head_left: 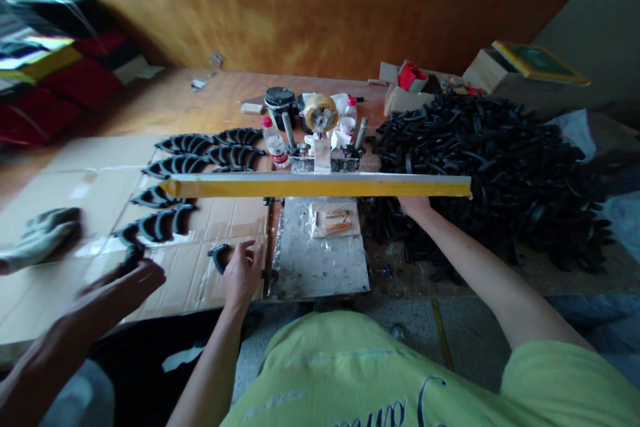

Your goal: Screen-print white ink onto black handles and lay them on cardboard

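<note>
— Where are our hands?

— Our left hand [242,273] lies on the cardboard [100,180], fingers spread loosely over a curved black plastic piece [219,255], touching it rather than clamping it. Our right hand [414,205] reaches under the yellow bar [320,186] at the edge of the big black heap [490,160]; we cannot tell whether it is open or closed.

— Anyone else?

— Another person's bare hand [131,280], blurred, is at a black piece beside ours, and a gloved hand [43,237] rests farther left. Rows of black pieces [195,160] sit beyond.
</note>
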Available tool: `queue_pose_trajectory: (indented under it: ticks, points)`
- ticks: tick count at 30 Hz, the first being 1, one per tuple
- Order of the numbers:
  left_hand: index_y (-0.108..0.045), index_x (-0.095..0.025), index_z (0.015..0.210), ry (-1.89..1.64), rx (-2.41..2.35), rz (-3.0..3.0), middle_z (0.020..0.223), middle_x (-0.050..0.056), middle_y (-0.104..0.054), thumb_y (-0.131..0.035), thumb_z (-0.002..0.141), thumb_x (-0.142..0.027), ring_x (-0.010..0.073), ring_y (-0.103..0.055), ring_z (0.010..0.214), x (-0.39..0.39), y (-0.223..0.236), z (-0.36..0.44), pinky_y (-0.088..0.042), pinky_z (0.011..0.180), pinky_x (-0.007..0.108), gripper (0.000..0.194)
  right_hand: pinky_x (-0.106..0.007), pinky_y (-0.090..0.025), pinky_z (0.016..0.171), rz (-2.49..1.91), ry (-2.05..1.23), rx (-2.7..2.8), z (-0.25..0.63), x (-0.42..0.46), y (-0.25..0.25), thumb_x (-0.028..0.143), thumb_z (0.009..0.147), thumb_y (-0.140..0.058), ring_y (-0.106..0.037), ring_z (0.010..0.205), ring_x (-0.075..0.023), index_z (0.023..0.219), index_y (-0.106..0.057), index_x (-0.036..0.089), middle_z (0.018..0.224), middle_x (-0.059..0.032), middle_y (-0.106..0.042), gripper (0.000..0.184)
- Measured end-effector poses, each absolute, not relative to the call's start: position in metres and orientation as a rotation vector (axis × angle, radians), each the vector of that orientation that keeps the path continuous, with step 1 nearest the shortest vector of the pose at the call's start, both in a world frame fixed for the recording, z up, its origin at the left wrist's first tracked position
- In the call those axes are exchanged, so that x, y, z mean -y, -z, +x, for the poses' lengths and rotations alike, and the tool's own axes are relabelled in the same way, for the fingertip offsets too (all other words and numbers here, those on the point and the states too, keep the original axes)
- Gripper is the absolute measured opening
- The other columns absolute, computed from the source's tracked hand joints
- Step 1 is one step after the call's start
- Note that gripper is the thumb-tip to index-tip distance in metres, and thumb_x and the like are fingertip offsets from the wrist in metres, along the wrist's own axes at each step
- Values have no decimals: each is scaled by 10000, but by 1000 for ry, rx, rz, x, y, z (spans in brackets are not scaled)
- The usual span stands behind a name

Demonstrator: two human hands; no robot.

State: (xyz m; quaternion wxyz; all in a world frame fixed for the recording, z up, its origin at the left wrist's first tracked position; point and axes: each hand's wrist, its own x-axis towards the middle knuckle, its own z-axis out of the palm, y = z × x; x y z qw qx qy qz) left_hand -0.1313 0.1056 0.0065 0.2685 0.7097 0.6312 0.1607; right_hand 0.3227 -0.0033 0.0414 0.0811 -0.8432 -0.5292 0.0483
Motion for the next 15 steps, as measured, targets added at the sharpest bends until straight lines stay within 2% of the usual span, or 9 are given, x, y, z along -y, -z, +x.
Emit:
queue_pose_trajectory:
  ticks: [2, 4, 7, 9, 11, 13, 15]
  points:
    - [-568, -225, 1107, -564, -1585, 1848, 782, 11, -638, -490, 860, -540, 163, -596, 654, -101, -16, -120, -404, 601, 256, 407, -485, -384, 1043, -2567, -151, 1553, 322, 11, -52, 145, 717, -601, -524, 1205, -343, 1153, -609, 122, 1164, -194, -644, 436]
    - [-570, -222, 1108, -670, -1482, 1765, 758, 2, -629, -516, 851, -536, 152, -584, 645, -102, -27, -110, -412, 598, 248, 409, -456, -453, 988, -2541, -297, 1480, 312, 14, -58, 127, 715, -589, -604, 1092, -317, 1133, -600, 131, 1091, -168, -669, 419]
    - [-565, -209, 1119, -789, -1336, 1637, 725, -6, -610, -539, 844, -516, 134, -555, 613, -109, -44, -94, -410, 565, 232, 414, -383, -581, 733, -2278, -773, 1212, 276, 6, -55, 132, 749, -550, -682, 752, -220, 1092, -561, 170, 849, -71, -669, 345]
    - [-567, -202, 1105, -849, -1235, 1554, 712, -13, -592, -554, 839, -497, 117, -529, 589, -117, -55, -84, -404, 544, 218, 397, -331, -588, 592, -2031, -1006, 959, 243, -5, -45, 151, 775, -543, -645, 599, -161, 1066, -522, 187, 719, 0, -610, 295]
    - [-573, -198, 1079, -894, -1146, 1481, 701, -20, -574, -569, 836, -473, 102, -511, 576, -124, -63, -74, -401, 536, 205, 367, -296, -572, 522, -1880, -1120, 754, 212, -17, -31, 175, 795, -554, -605, 523, -129, 1026, -503, 185, 650, 37, -563, 237]
    - [-579, -194, 1057, -933, -1089, 1431, 688, -25, -561, -584, 831, -453, 93, -505, 571, -129, -68, -69, -396, 529, 194, 344, -278, -548, 481, -1863, -1210, 691, 192, -27, -20, 229, 824, -564, -575, 477, -119, 968, -521, 168, 620, 34, -553, 163]
    - [-582, -191, 1053, -953, -1064, 1412, 689, -25, -564, -596, 828, -441, 85, -498, 561, -133, -72, -67, -390, 516, 186, 337, -286, -527, 466, -1964, -1258, 790, 182, -32, -13, 345, 863, -555, -577, 470, -139, 913, -562, 148, 619, -2, -575, 204]
